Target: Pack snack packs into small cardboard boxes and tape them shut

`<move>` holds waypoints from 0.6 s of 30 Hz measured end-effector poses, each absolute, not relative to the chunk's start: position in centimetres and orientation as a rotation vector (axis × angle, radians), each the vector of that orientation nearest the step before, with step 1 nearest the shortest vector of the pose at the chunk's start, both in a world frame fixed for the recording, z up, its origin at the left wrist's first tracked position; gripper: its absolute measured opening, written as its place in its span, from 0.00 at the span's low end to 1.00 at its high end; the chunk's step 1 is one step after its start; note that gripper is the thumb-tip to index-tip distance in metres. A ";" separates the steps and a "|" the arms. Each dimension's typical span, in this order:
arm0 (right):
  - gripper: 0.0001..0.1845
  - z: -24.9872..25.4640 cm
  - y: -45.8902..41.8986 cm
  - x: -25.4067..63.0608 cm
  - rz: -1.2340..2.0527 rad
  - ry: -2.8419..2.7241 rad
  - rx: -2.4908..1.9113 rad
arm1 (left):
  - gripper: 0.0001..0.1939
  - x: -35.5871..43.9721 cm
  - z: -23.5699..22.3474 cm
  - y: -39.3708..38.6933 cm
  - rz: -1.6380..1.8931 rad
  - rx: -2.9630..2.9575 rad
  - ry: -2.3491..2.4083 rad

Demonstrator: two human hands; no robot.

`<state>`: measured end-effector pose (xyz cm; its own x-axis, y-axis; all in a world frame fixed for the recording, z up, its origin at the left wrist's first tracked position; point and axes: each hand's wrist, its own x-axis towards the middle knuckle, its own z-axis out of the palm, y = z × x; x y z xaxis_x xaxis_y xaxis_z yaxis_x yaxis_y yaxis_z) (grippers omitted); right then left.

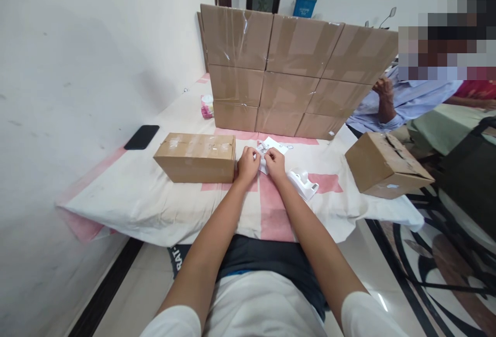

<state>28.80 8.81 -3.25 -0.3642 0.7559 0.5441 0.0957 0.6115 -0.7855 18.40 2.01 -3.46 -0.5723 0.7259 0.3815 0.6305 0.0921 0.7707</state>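
Observation:
Over the cloth-covered table, my left hand [248,164] and my right hand [275,163] are close together with fingers pinched. Between and under the fingertips lie white papers [272,144] with some dark print. Whatever each pinch holds is too small to make out. Just left of my left hand is a closed, taped cardboard box [194,160], with its right end beside the wrist. A white tape dispenser [304,186] rests on the cloth to the right of my right forearm.
Several taped cartons [287,76] form a wall behind my hands. Another carton [387,164] stands at the right table edge. A dark phone [142,137] and a pink-and-white packet [207,106] lie leftward. A person in a blue shirt [414,96] sits at the right.

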 end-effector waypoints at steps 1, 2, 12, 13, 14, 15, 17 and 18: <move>0.09 -3.2 8.8 28.9 0.828 -1.817 -0.694 | 0.06 18.1 -3.6 2.1 1.524 1.377 2.243; 0.09 -3.2 8.8 29.0 0.833 -1.795 -0.706 | 0.07 17.8 -3.7 2.3 1.551 1.338 2.245; 0.06 -3.6 9.2 28.9 0.980 -1.755 -0.729 | 0.07 16.1 -4.6 2.8 1.739 1.277 2.072; 0.07 -3.7 9.2 28.8 0.992 -1.761 -0.727 | 0.07 16.3 -4.6 2.8 1.745 1.305 2.046; 0.08 -3.7 9.3 28.7 1.001 -1.765 -0.726 | 0.07 16.4 -4.7 2.8 1.752 1.330 2.023; 0.09 -3.8 9.3 28.7 1.008 -1.767 -0.726 | 0.07 16.5 -4.8 2.9 1.758 1.351 2.005; 0.10 -3.8 9.3 28.7 1.018 -1.774 -0.721 | 0.07 16.6 -4.9 2.9 1.772 1.374 1.983; 0.11 -3.8 9.3 28.8 1.022 -1.779 -0.717 | 0.07 16.6 -4.9 2.9 1.778 1.377 1.979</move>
